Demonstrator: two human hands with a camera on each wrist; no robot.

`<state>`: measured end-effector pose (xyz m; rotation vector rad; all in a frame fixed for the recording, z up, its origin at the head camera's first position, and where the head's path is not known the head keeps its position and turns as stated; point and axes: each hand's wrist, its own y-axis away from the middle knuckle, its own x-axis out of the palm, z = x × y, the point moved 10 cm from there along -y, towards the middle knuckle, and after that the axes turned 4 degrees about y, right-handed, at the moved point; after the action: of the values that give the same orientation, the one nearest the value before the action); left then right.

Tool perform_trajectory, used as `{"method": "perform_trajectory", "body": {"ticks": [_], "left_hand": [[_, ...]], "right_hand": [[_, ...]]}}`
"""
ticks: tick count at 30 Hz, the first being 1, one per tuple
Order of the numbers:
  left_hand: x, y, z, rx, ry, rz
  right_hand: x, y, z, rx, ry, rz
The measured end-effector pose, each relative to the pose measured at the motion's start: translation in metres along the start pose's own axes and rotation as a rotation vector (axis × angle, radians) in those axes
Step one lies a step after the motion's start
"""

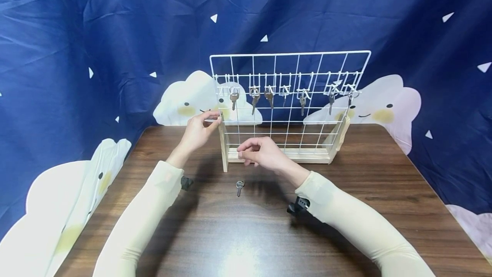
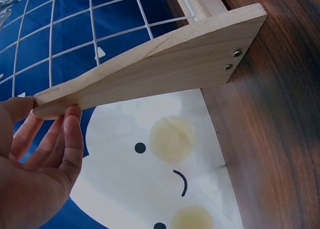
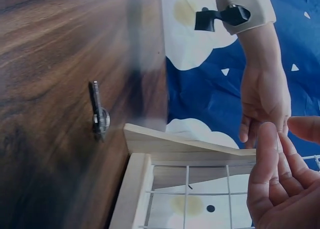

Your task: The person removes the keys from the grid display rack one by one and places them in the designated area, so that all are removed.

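At the left end of a white wire grid rack [image 1: 290, 55], my left hand [image 1: 197, 131] grips the top of the wooden side panel [image 2: 150, 64]. In the left wrist view its thumb lies on one side of the wood and the fingers on the other. My right hand [image 1: 265, 154] hovers in front of the rack's lower left part, fingers loosely bent, nothing held. A key with a ring [image 1: 240, 187] lies on the table below that hand; the right wrist view also shows this key [image 3: 100, 116].
Several keys hang from white hooks across the grid, among them a key [image 1: 234, 97] at the left and a key [image 1: 332, 104] at the right. A brown wooden table [image 1: 346, 208] carries the rack. Behind it hangs a blue curtain [image 1: 153, 25] with cloud shapes.
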<state>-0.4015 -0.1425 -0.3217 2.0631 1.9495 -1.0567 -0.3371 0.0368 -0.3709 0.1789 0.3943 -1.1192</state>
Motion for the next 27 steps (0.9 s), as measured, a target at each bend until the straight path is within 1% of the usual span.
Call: {"method": "perform_trajectory", "body": {"ticks": [6, 14, 22, 27], "left_hand": [[0.000, 0.000, 0.002, -0.005, -0.003, -0.002], [0.000, 0.000, 0.001, -0.007, 0.005, -0.002], [0.000, 0.000, 0.001, 0.014, 0.007, -0.012], [-0.001, 0.000, 0.001, 0.018, 0.010, -0.016]], "right_hand": [[-0.004, -0.001, 0.007, -0.005, -0.041, -0.012], [-0.009, -0.001, 0.015, 0.002, -0.029, -0.025], [-0.010, -0.004, 0.024, -0.039, -0.032, -0.037], [-0.014, -0.005, 0.030, -0.042, -0.032, -0.056]]}}
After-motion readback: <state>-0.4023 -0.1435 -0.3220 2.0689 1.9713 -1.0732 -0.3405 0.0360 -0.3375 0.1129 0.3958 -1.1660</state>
